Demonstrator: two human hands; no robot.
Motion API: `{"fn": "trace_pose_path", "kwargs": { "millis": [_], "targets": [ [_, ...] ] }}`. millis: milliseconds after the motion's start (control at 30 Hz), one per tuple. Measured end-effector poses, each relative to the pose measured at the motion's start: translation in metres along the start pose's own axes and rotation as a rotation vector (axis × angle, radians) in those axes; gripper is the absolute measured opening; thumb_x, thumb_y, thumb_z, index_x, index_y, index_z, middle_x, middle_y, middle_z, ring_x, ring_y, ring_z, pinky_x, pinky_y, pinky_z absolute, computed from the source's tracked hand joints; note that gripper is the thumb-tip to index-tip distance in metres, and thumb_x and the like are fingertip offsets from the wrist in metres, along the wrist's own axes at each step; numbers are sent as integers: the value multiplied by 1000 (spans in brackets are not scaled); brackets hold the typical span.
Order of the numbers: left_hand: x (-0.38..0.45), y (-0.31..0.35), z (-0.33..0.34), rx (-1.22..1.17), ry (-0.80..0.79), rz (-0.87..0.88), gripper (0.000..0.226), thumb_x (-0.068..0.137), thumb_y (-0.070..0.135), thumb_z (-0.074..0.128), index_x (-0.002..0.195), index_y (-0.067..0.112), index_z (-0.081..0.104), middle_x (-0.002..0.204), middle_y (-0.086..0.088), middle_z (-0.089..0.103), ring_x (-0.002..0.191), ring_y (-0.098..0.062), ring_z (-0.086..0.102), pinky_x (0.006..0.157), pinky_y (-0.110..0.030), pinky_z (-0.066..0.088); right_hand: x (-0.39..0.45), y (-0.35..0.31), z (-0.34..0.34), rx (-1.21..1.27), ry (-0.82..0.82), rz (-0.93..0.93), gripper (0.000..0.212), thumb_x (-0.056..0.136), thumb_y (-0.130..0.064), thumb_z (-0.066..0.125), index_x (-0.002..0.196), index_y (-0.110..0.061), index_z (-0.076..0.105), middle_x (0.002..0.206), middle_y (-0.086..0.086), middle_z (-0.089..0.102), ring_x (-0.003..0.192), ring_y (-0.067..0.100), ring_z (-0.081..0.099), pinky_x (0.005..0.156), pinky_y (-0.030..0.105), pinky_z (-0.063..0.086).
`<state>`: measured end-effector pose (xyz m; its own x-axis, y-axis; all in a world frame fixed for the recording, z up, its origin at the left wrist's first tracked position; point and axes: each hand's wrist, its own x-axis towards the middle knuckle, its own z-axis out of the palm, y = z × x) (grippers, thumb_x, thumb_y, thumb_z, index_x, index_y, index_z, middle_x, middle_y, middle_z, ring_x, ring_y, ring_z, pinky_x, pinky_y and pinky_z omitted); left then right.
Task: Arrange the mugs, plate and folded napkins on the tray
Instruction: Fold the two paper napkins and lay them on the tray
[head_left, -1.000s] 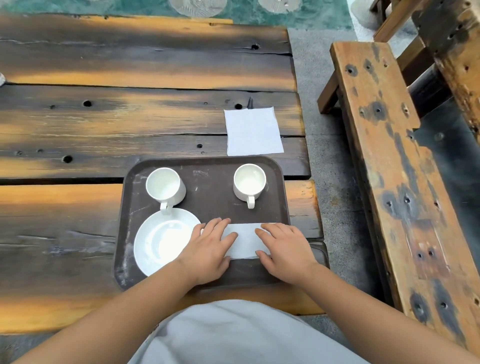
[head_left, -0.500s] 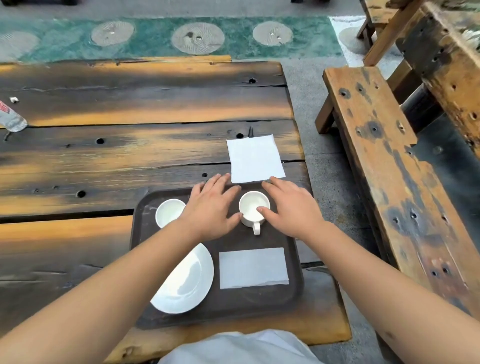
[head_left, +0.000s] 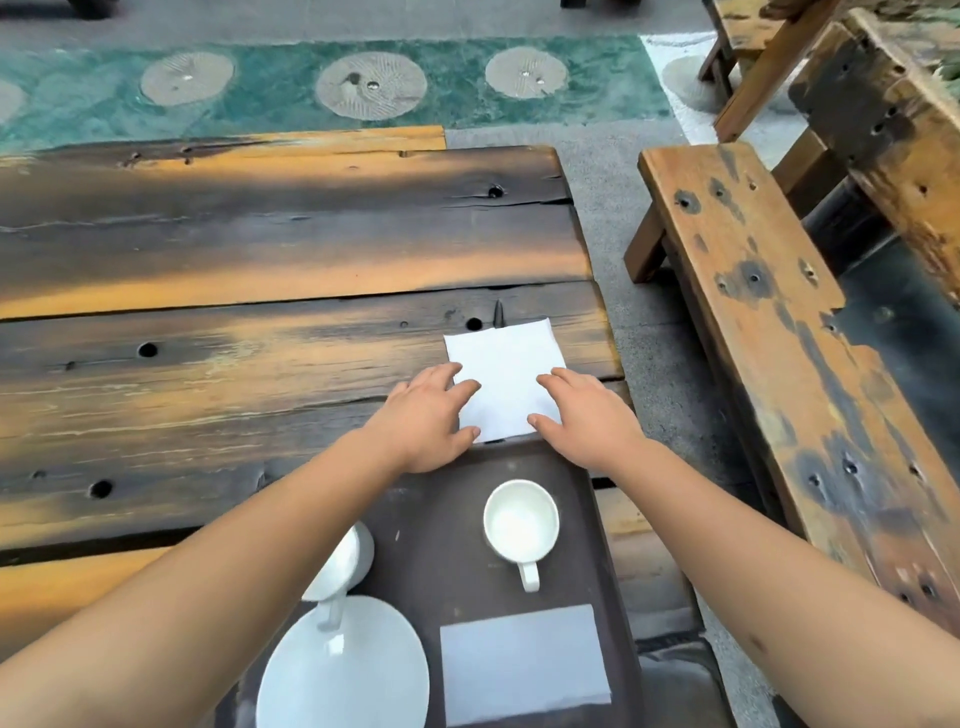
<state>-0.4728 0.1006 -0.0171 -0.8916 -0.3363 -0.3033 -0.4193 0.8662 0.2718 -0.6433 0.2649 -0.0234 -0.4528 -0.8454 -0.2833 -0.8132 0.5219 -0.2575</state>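
Both hands flat on thin white unfolded paper napkin (head_left: 506, 382) lying on weathered plank table (head_left: 260, 291), just beyond far rim of dark brown rectangular plastic tray (head_left: 452, 535). Left hand (head_left: 428, 415) along napkin's left edge, right hand (head_left: 584, 415) along its right; fingers straight and spread, pinching nothing, palms down.

Step judged: folding second napkin, not yet begun. Sheet flat and roughly square, faint crease down the middle. Next move probably called for lifting one edge, halving the sheet, pressing the crease, then setting it on the tray. Thin paper, rough cracked wood: snag risk at the knot holes.

Nearer than the hands, on the tray: glossy white ceramic mug (head_left: 521, 525), handle toward wearer; second white mug (head_left: 343, 566) left of it, partly hidden by left forearm; round white ceramic plate (head_left: 348, 670); folded white rectangular napkin (head_left: 524, 660) below the first mug. Smooth glaze against scuffed matte tray.

Right of the hands, well apart: worn wooden bench (head_left: 779, 364), pitted with holes.
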Motion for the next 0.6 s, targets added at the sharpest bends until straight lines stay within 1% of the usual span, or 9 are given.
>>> {"fn": "trace_pose_path", "kwargs": {
  "millis": [167,267,300,400,433,500,600],
  "targets": [
    [49,-31,22,16,-35,25,61,91,49,48,146,27,31,159,-9,19,145,-27,18,109,-49,25,49,22,23,65,-47,42,56,93,-46,50,141,-20,38,148,3,40,132,29,39,105,45,37],
    [70,-50,37,17,-21,70,61,91,52,45,146,28,29,160,-9,16,146,-26,15,111,-49,24,70,33,39,47,-52,18,58,93,-45,49,143,-19,36,150,4,36,136,27,34,110,43,31],
    [75,-56,42,23,-15,101,61,91,53,43,146,29,28,160,-9,14,146,-26,12,112,-48,22,75,37,44,24,-53,6,59,93,-45,49,143,-19,35,152,5,33,139,26,30,111,43,28],
    [85,-73,56,59,4,206,66,90,60,32,148,29,26,162,-9,11,149,-25,4,118,-42,8,86,48,56,-64,-36,-61,61,93,-50,46,144,-19,33,158,5,24,144,24,19,116,43,17],
    [88,-76,60,71,10,238,66,90,60,30,149,29,27,162,-9,11,149,-24,3,119,-42,6,87,51,60,-86,-21,-83,62,93,-51,43,145,-20,32,159,5,22,145,23,16,117,42,13],
    [92,-82,68,99,22,289,64,92,59,31,148,28,29,162,-10,15,149,-25,7,120,-44,7,88,54,67,-111,16,-106,63,94,-53,38,147,-22,29,160,3,20,147,20,12,117,41,7],
    [95,-87,77,112,49,314,60,94,56,35,146,28,35,160,-9,22,148,-27,14,119,-48,13,90,57,72,-116,51,-100,65,93,-57,33,148,-24,29,160,1,20,147,19,11,118,42,8]
  ]
}}
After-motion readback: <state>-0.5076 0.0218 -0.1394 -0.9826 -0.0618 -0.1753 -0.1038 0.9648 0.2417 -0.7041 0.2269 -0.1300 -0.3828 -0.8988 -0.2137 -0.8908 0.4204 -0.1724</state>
